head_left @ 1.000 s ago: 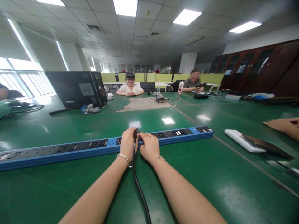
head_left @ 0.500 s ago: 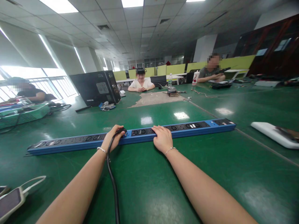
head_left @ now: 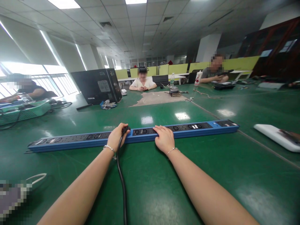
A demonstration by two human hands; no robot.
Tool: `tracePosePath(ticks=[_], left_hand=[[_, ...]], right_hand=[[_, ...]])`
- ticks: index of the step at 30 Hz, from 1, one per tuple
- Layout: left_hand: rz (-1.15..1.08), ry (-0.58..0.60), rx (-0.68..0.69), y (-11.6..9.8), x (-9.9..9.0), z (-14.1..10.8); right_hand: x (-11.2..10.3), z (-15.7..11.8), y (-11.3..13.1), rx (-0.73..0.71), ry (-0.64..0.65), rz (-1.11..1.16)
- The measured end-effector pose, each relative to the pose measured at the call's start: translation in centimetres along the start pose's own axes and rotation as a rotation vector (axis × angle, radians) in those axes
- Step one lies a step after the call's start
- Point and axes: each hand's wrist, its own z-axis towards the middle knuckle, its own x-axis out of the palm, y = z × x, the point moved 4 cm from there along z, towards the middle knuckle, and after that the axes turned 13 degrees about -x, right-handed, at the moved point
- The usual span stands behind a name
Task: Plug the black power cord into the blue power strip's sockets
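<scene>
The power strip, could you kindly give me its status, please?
Left hand gripping black plug at power strip; seating hidden. Right hand resting on power strip. Black cable running between forearms.

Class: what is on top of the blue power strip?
The left hand holds a black plug at the blue power strip; the right hand rests on it. Sockets show along its top. Any beneath the hands, and the plug's front end, are hidden.

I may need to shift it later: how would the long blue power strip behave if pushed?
The power strip looks stiff, running straight along its length. It probably won't roll, given its flat, squared sides. It may slide on the glossy tabletop, though the right hand on it might hold it back.
</scene>
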Motion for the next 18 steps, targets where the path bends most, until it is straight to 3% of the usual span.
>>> tracePosePath(ticks=[4, 14, 18], left_hand=[[0.022, 0.013, 0.027, 0.1, 0.0, -0.1], [-0.107, 0.016, -0.058, 1.3, 0.5, -0.5], [0.023, 0.012, 0.011, 0.9, 0.7, -0.4]], right_hand=[[0.0, 0.0, 0.0, 0.004, 0.016, -0.003], [-0.1, 0.0, 0.1, 0.011, 0.026, -0.009], [-0.1, 0.0, 0.1, 0.008, 0.030, -0.011]])
